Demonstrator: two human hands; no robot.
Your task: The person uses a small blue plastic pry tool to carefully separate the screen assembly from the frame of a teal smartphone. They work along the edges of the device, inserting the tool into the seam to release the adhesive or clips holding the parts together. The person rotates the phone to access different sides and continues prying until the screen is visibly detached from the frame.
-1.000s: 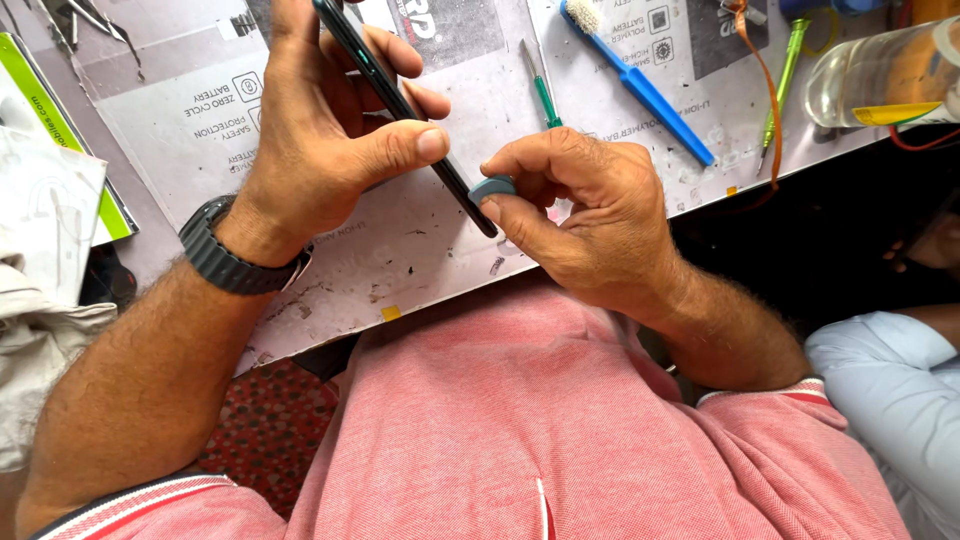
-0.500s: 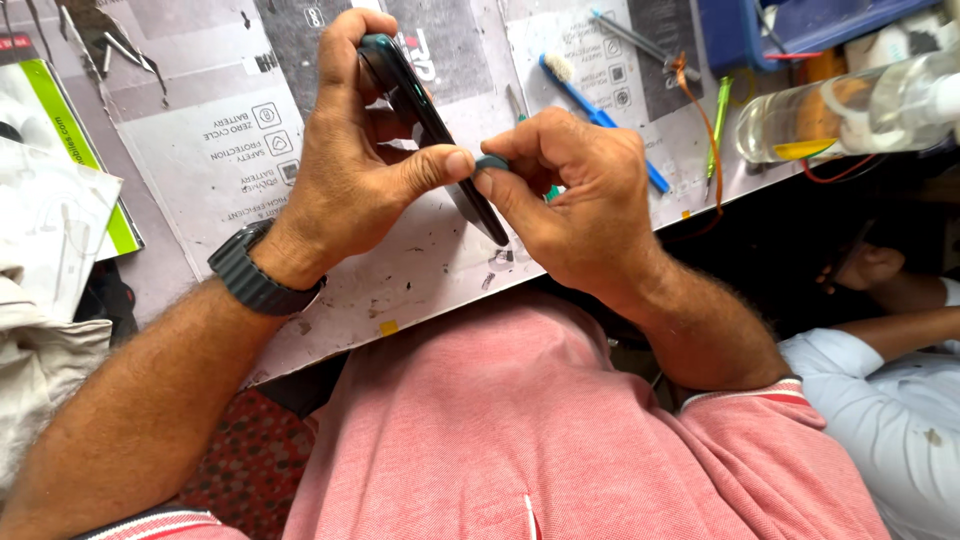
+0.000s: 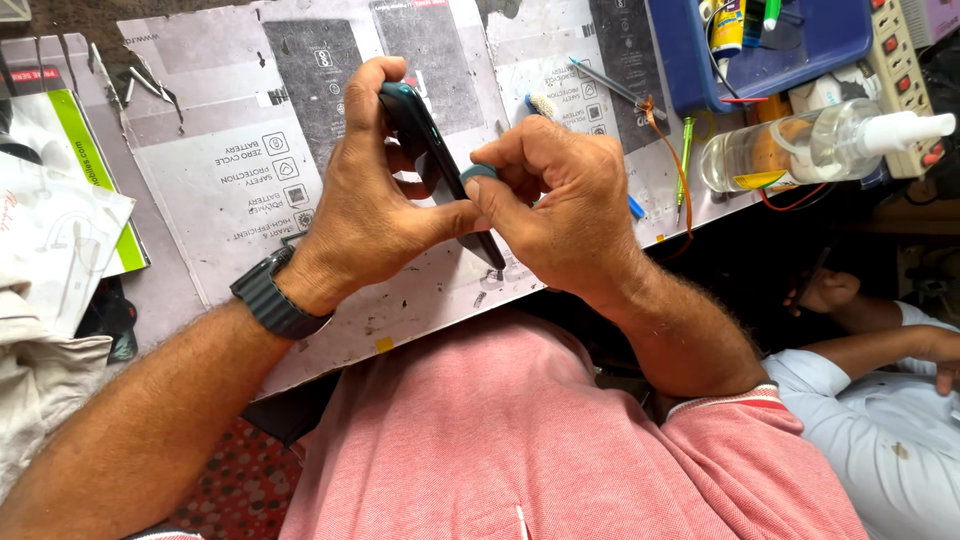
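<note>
Saw left hand [image 3: 375,205] gripping dark smartphone [image 3: 437,165] edge-on; right hand [image 3: 560,200] pinched small teal pick [image 3: 479,172] against phone edge; spray bottle [image 3: 810,145] well right of it.

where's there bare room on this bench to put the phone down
The clearest patch is the grey mat left of the left hand, between the tweezers and the green-edged booklet. The mat's near edge below the hands is also bare. It is crowded to the right: brush, blue tray, spray bottle, wires.

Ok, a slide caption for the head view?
Left hand grips a dark phone edge-on; right hand presses a teal pick against it.
</note>
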